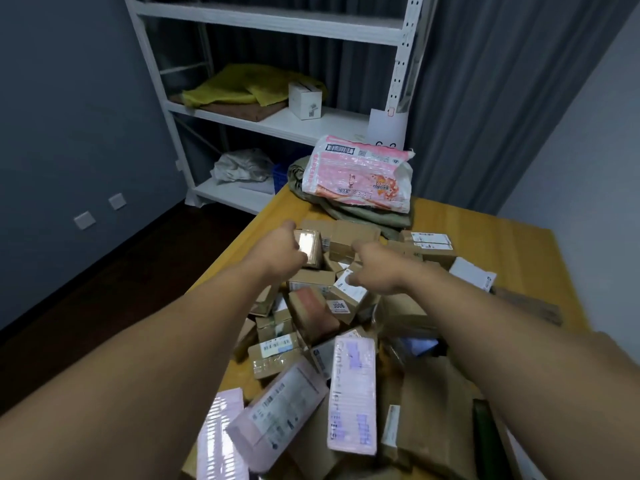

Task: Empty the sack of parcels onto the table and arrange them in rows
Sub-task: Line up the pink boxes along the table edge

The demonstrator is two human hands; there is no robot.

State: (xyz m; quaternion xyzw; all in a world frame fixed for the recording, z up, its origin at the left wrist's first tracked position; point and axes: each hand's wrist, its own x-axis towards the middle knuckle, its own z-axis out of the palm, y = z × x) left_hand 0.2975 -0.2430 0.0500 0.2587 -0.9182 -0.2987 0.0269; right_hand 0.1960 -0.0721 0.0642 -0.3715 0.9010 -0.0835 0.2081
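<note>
1. A small taped box [309, 249] is gripped by the curled fingers of the left hand [282, 251].
2. Just beside it, the right hand [377, 268] is laid on the heap with fingers bent; whether anything is pinched cannot be told.
3. Under and nearer than the fingers, parcels [277, 351] are heaped unsorted on the table [485, 223].
4. Beyond the fingertips, the sack [349, 211] is crumpled beneath a pink packet [356, 171].

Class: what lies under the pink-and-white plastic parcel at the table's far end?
A crumpled olive-green sack lies under the parcel, on the table. Its contents, if any, are covered.
</note>
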